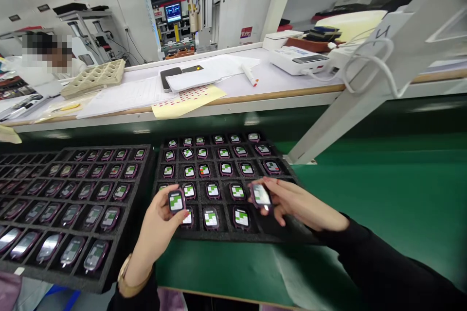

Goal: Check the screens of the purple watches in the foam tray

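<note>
My left hand [157, 226] holds a small purple-cased device [175, 200] with a lit green-and-white screen above the near edge of a black foam tray [219, 237]. My right hand [295, 203] grips a second lit device [261, 195] over the tray's near right part. The tray holds several of the same devices in pockets, their screens lit.
A second black foam tray [120, 252] at the left holds several devices with dark screens. Both trays rest on a green belt [383, 194]. Behind runs a white bench [277, 82] with papers, a marker, a beige tray [95, 77] and machines. A person [47, 56] sits far left.
</note>
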A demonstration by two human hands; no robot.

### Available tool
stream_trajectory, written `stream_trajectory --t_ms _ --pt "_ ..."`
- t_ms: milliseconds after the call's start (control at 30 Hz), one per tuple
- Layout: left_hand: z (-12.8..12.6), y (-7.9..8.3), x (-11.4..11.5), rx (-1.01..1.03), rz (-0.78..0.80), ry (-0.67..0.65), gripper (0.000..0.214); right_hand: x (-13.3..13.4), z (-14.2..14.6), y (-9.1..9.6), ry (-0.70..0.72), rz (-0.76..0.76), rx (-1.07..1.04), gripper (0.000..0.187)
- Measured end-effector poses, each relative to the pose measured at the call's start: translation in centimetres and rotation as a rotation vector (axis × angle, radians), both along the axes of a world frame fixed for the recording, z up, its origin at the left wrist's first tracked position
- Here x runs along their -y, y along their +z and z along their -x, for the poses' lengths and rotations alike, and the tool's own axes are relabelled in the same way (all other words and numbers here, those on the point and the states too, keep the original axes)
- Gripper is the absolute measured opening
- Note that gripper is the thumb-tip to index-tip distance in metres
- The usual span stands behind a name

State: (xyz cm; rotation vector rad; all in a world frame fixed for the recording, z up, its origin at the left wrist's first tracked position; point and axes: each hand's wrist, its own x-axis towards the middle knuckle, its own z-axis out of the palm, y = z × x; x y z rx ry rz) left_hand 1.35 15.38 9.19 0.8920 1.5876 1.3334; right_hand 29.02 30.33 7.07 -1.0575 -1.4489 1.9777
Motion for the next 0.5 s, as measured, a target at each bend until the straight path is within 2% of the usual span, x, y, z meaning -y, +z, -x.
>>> stream_trajectory --t_ms 100,233,333,500 --pt "-2.3 1.9 -3.0 0.008 -0.143 -0.014 0.053 -0.3 2.7 2.7 0.085 -0.02 -0.122 0.038" --pt "-4.4 4.4 -6.4 0.014 -0.26 -0.134 0.057 -0.6 5.9 6.3 0.105 -0.211 -0.153 0.052" --pt "-4.6 6.3 -7.7 0.03 -0.348 -0.11 0.052 -1.1 7.2 8.4 0.088 -0.278 -0.187 0.053" --pt "-3.5 8.9 -8.8 -0.043 -0.406 -0.012 0.035 -1.9 7.6 10.6 -0.008 -0.271 -0.313 0.044"
